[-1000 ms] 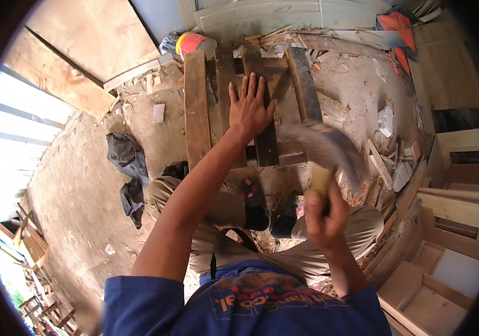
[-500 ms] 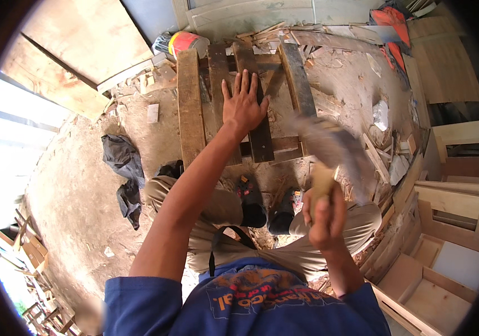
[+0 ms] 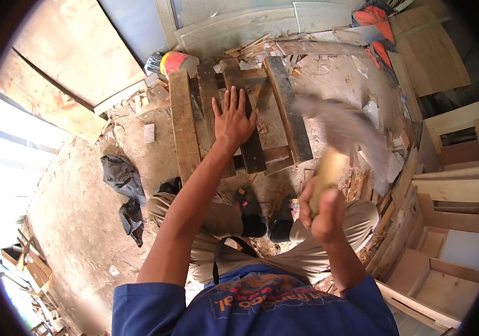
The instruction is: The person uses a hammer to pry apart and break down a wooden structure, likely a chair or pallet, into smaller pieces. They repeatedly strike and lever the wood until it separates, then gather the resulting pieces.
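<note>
Fingers [image 3: 234, 98] of the left hand [image 3: 233, 120] are spreading wide and flat, pressing palm-down on a dark, weathered plank [image 3: 244, 117] of a rough wooden frame [image 3: 186, 126] that is lying on the dusty floor [image 3: 77, 224]. That frame is made of several long, grey-brown boards running side by side, with shorter cross pieces showing under them near the person's feet. The right hand [image 3: 323, 210] is curling tightly around the pale, rounded wooden handle of a hammer [image 3: 332, 162], thumb and fingers wrapping it fully. The hammer is standing raised above the right knee, just to the right of the frame and apart from it; its head is smearing into a grey blur, so its shape cannot be told.

Splinters, chips and short offcuts of pale wood are littering the ground around the frame's far end and along its right side. A crumpled dark cloth [image 3: 122, 179] is lying on the bare floor to the left, well apart from the boards. A red and yellow rounded container [image 3: 177, 61] is sitting at the far left corner of the frame. Smooth, light-coloured wooden box frames [image 3: 452, 185] with square openings are stacking up at the right.
</note>
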The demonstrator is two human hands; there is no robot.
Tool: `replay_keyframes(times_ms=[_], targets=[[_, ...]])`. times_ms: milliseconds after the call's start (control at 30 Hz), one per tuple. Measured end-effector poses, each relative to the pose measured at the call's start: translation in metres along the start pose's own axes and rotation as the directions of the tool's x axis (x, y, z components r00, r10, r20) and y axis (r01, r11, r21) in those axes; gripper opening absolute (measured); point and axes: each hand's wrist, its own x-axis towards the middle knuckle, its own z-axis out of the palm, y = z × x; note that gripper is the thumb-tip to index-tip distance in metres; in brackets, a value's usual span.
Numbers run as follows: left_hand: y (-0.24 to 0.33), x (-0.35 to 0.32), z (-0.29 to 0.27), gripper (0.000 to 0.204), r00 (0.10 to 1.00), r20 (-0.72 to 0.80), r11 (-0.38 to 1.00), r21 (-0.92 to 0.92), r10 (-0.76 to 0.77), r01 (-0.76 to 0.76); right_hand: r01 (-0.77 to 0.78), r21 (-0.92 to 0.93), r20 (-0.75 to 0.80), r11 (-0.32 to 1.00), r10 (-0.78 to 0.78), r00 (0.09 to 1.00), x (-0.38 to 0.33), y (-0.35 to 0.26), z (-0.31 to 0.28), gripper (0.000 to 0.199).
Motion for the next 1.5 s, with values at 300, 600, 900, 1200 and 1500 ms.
replay_keyframes(times_ms=[300,600,900,1200,1500], targets=[[0.017,0.001,0.002,0.075,0.997,0.071,1.000,0.000,0.004,-0.004,-0.241,-0.509,0.021,0.826,0.292,0.956,-0.031,0.091,-0.016,0.054],[0.006,0.003,-0.002,0.076,0.998,0.054,0.999,-0.028,-0.014,0.016,0.382,-0.193,0.052,0.904,-0.380,0.924,0.001,0.039,0.006,0.061],[0.001,0.003,-0.001,0.074,0.999,0.034,1.000,0.005,-0.016,0.016,-0.186,-0.267,-0.010,0.945,0.191,0.982,-0.018,0.045,0.008,0.052],[0.018,0.005,0.002,0.063,0.998,0.059,0.999,-0.054,-0.002,0.006,-0.281,-0.533,-0.031,0.798,0.313,0.949,-0.026,0.112,-0.016,0.059],[0.002,0.003,0.003,0.060,1.000,0.005,1.000,-0.017,-0.009,0.009,0.044,-0.473,-0.091,0.880,-0.099,0.991,-0.007,0.055,0.021,0.058]])
